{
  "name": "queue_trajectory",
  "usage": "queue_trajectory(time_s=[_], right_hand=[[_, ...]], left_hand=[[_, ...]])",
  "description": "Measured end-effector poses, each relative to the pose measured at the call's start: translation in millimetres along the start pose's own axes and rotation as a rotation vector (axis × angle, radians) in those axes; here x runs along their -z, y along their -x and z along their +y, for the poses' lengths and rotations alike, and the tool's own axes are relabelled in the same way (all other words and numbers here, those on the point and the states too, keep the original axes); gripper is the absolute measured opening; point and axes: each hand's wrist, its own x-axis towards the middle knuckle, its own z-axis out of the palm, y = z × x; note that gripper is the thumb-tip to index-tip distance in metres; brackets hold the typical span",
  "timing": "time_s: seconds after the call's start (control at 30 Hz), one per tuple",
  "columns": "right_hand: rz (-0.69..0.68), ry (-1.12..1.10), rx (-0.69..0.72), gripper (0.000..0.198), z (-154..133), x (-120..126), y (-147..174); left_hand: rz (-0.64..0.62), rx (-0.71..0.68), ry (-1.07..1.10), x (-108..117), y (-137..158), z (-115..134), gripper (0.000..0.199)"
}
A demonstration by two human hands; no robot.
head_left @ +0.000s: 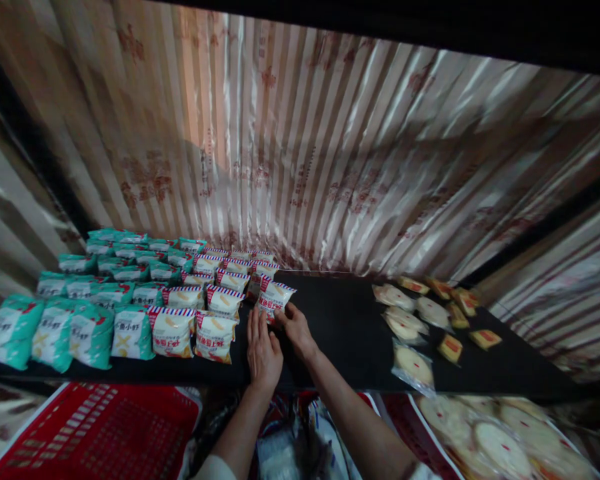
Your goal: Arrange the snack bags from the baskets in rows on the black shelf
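Snack pkt point(275, 298) prob. light, soft, crushable: cup sides; L hand point(265, 351) fingers straight alongside, R hand point(299, 331) curled, can't tell if gripping.

Back wall: glossy striped sheeting point(290, 147), beige/grey, wrinkled, reddish-brown printed motifs and characters. Same striped material on both sides, past the dark left post point(35, 140) and dark right post point(545, 227); both look slanted in this view. Black shelf point(340, 333) runs across below, flat surface. Dark overhead panel point(430, 23) cuts off the top. Light's dim and uneven: bright streaks on the folds, warm orange patch upper left of centre.
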Motion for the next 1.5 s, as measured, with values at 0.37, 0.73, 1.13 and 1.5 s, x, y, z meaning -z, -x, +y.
queue_trajectory(time_s=[0.37, 0.73, 1.13, 1.5], right_hand=[[-0.056, -0.04, 0.032, 0.041, 13.6, -18.2, -28.4], [-0.033, 0.291, 0.107, 0.037, 27.7, -14.3, -35.4], [0.1, 0.36, 0.119, 0.047, 26.6, -8.0, -11.4], [0.216, 0.445, 0.154, 0.03, 46.6, 48.3, 57.3]], left_hand=[[-0.027, 0.111, -0.045, -3.5, -16.9, -12.2, 0.05], [0.028, 0.144, -0.004, -7.3, -18.7, -18.0, 0.049], [-0.02, 0.141, -0.053, 0.5, -15.1, -11.9, 0.05], [-0.166, -0.105, -0.019, 13.1, 30.6, 0.5, 0.039]])
